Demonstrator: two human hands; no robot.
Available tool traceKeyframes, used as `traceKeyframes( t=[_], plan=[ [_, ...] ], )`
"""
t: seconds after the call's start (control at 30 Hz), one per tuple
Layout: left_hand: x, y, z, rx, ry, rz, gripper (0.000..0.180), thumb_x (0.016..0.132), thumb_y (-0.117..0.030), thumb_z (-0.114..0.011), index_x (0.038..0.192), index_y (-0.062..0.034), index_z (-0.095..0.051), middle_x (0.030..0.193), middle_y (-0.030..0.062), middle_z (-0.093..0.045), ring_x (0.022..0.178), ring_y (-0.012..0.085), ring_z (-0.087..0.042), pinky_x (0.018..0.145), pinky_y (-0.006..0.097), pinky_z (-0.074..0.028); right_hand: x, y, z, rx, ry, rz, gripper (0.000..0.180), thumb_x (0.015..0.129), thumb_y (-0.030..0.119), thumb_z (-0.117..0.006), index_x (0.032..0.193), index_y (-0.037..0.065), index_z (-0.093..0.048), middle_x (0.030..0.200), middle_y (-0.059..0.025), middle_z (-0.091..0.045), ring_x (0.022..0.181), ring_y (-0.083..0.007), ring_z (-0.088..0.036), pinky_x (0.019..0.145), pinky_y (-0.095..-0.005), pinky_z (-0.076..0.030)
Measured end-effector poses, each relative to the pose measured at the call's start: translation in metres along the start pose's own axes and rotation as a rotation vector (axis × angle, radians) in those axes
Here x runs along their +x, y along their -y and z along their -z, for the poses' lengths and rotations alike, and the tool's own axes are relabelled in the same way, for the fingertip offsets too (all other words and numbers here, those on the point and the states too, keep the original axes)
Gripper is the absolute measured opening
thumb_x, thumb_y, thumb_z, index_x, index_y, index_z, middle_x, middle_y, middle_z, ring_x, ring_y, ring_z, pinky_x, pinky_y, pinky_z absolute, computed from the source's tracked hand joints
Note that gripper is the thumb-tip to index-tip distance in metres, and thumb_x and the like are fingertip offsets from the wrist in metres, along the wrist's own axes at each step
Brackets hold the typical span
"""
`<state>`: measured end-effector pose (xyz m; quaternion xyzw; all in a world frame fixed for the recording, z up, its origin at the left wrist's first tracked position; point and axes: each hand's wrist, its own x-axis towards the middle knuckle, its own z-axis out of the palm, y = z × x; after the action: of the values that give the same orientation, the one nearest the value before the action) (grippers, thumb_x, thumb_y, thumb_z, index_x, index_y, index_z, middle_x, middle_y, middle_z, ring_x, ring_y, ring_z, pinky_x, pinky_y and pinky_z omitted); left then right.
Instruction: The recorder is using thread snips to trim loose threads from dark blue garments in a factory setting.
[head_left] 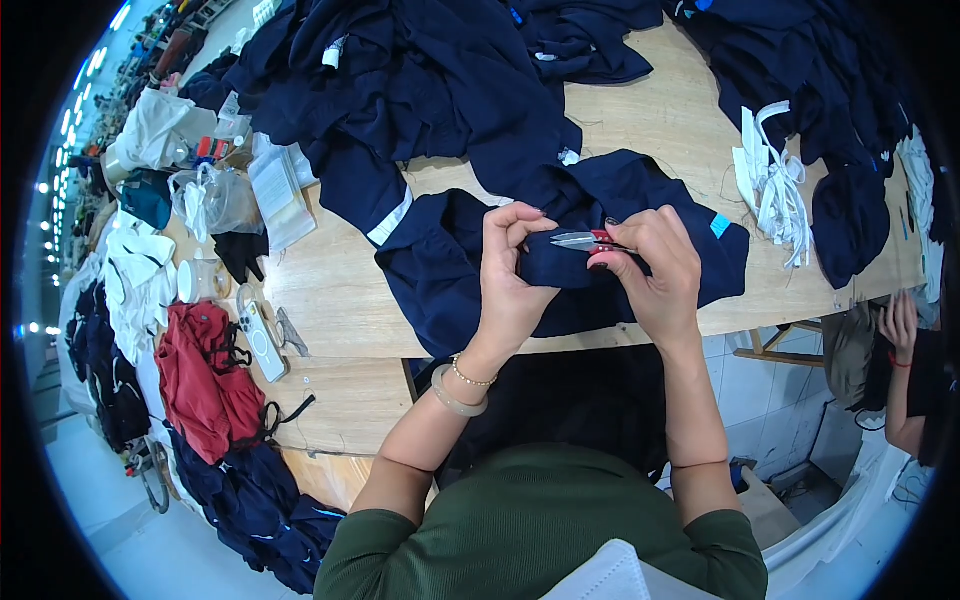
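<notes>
A navy garment (445, 255) lies bunched at the table's near edge, partly lifted between my hands. My left hand (512, 262) grips a fold of it, fingers bent over the top of the cloth. In my right hand (660, 265) is a small pair of thread snips (590, 242) with a red grip, pinched between thumb and fingers. The blades point left and lie against the raised fold, close to my left fingertips. A light blue tag (720, 226) shows on the garment's right part.
More navy garments (430, 90) are heaped beyond my hands. White strips (770, 190) lie to the right beside another navy pile (850, 220). A phone (262, 335), a red bag (205, 380) and plastic bags (215, 200) crowd the left. Another person's hand (898, 320) shows at far right.
</notes>
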<state>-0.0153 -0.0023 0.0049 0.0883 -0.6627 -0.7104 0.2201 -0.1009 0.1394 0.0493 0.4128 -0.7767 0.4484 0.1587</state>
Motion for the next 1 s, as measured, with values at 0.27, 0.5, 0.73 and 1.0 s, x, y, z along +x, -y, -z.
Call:
traceKeyframes(
  t=[0.27,0.5,0.73,1.0],
  plan=[
    [0.000,-0.001,0.000,0.035,-0.018,-0.030,0.065,0.068,0.011,-0.075,0.119,-0.0077,-0.039,0.104,0.0027,-0.059,0.092,0.0078,-0.055,0.081,0.021,-0.042,-0.004,0.002,-0.003,0.148,-0.061,-0.218,0.025,0.068,0.014,-0.079,0.080,0.000,-0.062,0.074,-0.0073,-0.059,0.067,-0.0217,-0.051,0.058,-0.0302,-0.041],
    [0.001,-0.004,0.003,0.081,-0.014,-0.031,0.060,0.074,0.012,-0.072,0.120,-0.0065,-0.038,0.101,0.0021,-0.060,0.092,0.0079,-0.057,0.083,0.019,-0.044,-0.003,0.002,0.003,0.029,-0.023,-0.073,0.026,0.066,0.013,-0.080,0.079,0.000,-0.063,0.074,-0.0072,-0.060,0.067,-0.0212,-0.051,0.058,-0.0301,-0.041],
    [0.001,-0.004,0.002,0.055,-0.010,-0.028,0.060,0.074,0.012,-0.071,0.120,-0.0064,-0.037,0.101,0.0019,-0.060,0.090,0.0074,-0.056,0.082,0.019,-0.044,-0.002,0.001,0.004,0.032,-0.013,-0.058,0.026,0.066,0.014,-0.080,0.080,0.000,-0.063,0.073,-0.0072,-0.060,0.067,-0.0211,-0.051,0.057,-0.0299,-0.041],
    [0.002,-0.005,0.002,0.048,-0.010,-0.020,0.059,0.075,0.011,-0.070,0.120,-0.0064,-0.037,0.099,0.0021,-0.060,0.090,0.0075,-0.057,0.081,0.019,-0.044,-0.001,-0.001,0.004,0.014,-0.032,-0.029,0.026,0.066,0.015,-0.080,0.080,0.001,-0.063,0.073,-0.0065,-0.060,0.066,-0.0209,-0.050,0.056,-0.0298,-0.040]
  ],
)
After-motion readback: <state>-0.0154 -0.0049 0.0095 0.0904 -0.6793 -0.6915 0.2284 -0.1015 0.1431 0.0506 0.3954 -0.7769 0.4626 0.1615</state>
